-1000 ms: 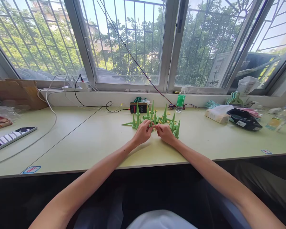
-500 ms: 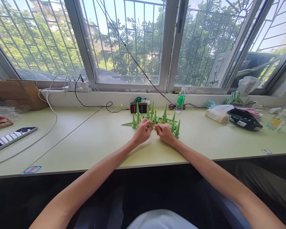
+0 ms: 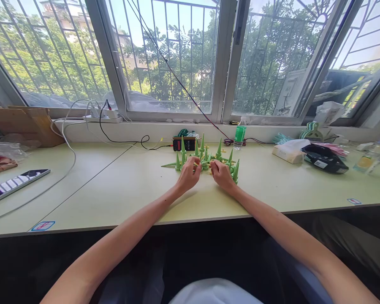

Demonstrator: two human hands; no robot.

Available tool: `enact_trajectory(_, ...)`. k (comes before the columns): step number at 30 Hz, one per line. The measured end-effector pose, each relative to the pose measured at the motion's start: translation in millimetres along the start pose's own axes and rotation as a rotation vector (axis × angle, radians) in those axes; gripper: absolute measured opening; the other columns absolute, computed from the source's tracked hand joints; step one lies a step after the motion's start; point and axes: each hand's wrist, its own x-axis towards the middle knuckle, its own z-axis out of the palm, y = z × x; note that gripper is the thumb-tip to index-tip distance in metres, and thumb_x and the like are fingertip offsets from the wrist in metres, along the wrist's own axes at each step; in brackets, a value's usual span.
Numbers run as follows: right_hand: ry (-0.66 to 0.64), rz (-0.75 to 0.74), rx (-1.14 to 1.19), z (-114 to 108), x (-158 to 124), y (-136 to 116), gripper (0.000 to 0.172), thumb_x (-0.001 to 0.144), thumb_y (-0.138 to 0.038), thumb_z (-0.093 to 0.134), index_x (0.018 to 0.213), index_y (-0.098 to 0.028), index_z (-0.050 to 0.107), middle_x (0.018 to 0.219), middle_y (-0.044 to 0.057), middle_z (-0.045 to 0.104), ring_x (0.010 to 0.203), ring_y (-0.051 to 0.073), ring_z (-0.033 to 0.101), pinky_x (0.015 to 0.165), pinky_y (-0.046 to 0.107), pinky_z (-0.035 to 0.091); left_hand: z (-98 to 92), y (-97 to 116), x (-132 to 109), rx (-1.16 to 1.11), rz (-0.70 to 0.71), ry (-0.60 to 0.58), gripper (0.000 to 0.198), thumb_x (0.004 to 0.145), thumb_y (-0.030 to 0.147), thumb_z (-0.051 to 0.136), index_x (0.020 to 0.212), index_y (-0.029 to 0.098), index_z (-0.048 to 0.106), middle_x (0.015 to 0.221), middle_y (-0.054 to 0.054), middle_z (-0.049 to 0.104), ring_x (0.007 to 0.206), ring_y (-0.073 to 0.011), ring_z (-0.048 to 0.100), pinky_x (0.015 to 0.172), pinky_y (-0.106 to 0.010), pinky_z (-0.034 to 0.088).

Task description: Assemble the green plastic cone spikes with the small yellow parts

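Observation:
Several green cone-shaped spikes [image 3: 202, 145] with small yellow parts stand and lie in a cluster at the middle of the table. My left hand [image 3: 190, 172] is at the near left side of the cluster. Its thumb and fingers are curved and apart, with nothing visible between them. Just beyond its fingertips is a short green piece [image 3: 204, 165]. My right hand [image 3: 221, 174] is closed in a pinch at the near right side, beside an upright green spike [image 3: 236, 171]. Bits of yellow show by its fingertips, but what it grips is too small to make out.
Behind the cluster stands a device with a lit display [image 3: 184, 144], near a green-labelled bottle [image 3: 240, 134]. A tissue box [image 3: 288, 153] and a black item [image 3: 325, 158] lie to the right. A phone [image 3: 17, 185] and a white cable [image 3: 71, 169] are left.
My hands have moved apart, the right one slightly to the right. My left fingers have loosened from a small green piece, which now sits between the hands.

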Motion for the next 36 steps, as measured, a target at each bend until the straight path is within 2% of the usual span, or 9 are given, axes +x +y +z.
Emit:
enact_trajectory(3,-0.014,-0.002,0.031,-1.8,-0.9,-3.1,0.04,0.097,-0.049,0.034,0.074,-0.021,0.049,0.056,-0.001,0.05,0.05,0.013,0.046,0.053,0.025,0.036,-1.2,2.8,-0.1,-0.056,-0.152,-0.083,0.035,0.095,0.045,0.038,0.078,0.017,0.051,0.071,0.001,0.059,0.038,-0.0044,0.046,0.041,-0.019,0.038)
enact_trajectory(6,-0.076,-0.039,0.037,-3.3,-1.8,-7.2,0.038,0.097,-0.048,0.036,0.073,-0.021,0.048,0.057,-0.001,0.052,0.051,0.013,0.048,0.054,0.025,0.036,-1.0,3.1,-0.1,-0.136,-0.311,-0.204,0.058,0.095,0.057,0.03,0.061,0.015,0.052,0.055,0.0,0.056,0.031,-0.0059,0.044,0.037,-0.021,0.033)
enact_trajectory(9,-0.108,-0.064,0.03,-4.4,-2.3,-9.8,0.037,0.097,-0.046,0.037,0.072,-0.021,0.046,0.056,-0.001,0.052,0.052,0.013,0.048,0.054,0.025,0.037,-0.3,0.8,0.6,-0.201,-0.4,-0.256,0.063,0.092,0.062,0.032,0.058,0.014,0.056,0.044,0.0,0.052,0.029,-0.0074,0.044,0.036,-0.021,0.03)
enact_trajectory(12,-0.109,-0.069,0.023,-5.3,-2.5,-9.9,0.036,0.097,-0.045,0.037,0.072,-0.021,0.047,0.056,-0.001,0.051,0.051,0.013,0.047,0.055,0.025,0.037,0.1,-2.4,1.3,-0.238,-0.423,-0.285,0.062,0.091,0.063,0.034,0.062,0.014,0.058,0.037,0.002,0.047,0.028,-0.0074,0.041,0.035,-0.019,0.027)
enact_trajectory(15,-0.114,-0.069,0.025,-5.9,-2.5,-8.4,0.035,0.097,-0.045,0.037,0.073,-0.021,0.047,0.055,-0.002,0.051,0.051,0.013,0.047,0.055,0.025,0.036,0.3,-4.8,1.1,-0.24,-0.404,-0.304,0.06,0.091,0.063,0.035,0.064,0.015,0.058,0.035,0.003,0.044,0.027,-0.0071,0.038,0.035,-0.019,0.027)
enact_trajectory(22,-0.094,-0.054,0.029,-4.7,-2.3,-5.5,0.039,0.097,-0.046,0.034,0.067,-0.022,0.038,0.054,-0.003,0.047,0.049,0.012,0.043,0.053,0.025,0.034,-3.7,-4.2,-1.8,-0.166,-0.261,-0.281,0.051,0.088,0.06,0.044,0.065,0.016,0.055,0.036,0.005,0.045,0.033,-0.0076,0.04,0.044,-0.02,0.034)
enact_trajectory(27,-0.085,-0.037,0.009,-3.6,-1.9,-3.8,0.038,0.097,-0.044,0.034,0.066,-0.022,0.038,0.056,-0.001,0.051,0.052,0.013,0.048,0.053,0.025,0.035,-5.7,-3.0,-2.3,-0.111,-0.199,-0.269,0.045,0.086,0.056,0.052,0.066,0.016,0.058,0.039,0.005,0.043,0.037,-0.0076,0.04,0.046,-0.02,0.034)
enact_trajectory(32,-0.084,-0.053,-0.039,-3.4,-1.3,-1.6,0.039,0.098,-0.041,0.033,0.065,-0.022,0.041,0.059,0.002,0.054,0.053,0.014,0.048,0.054,0.026,0.035,-4.3,-4.1,-0.5,-0.08,-0.098,-0.225,0.044,0.083,0.053,0.057,0.061,0.015,0.059,0.062,0.001,0.05,0.047,-0.0069,0.043,0.045,-0.02,0.035)
enact_trajectory(36,-0.078,-0.068,-0.043,-3.8,-1.5,-3.1,0.041,0.098,-0.043,0.031,0.065,-0.022,0.042,0.059,0.001,0.053,0.052,0.014,0.046,0.054,0.027,0.034,-2.8,-8.5,0.8,-0.05,-0.045,-0.197,0.036,0.082,0.05,0.06,0.072,0.016,0.067,0.075,-0.002,0.054,0.053,-0.0068,0.042,0.046,-0.019,0.037)
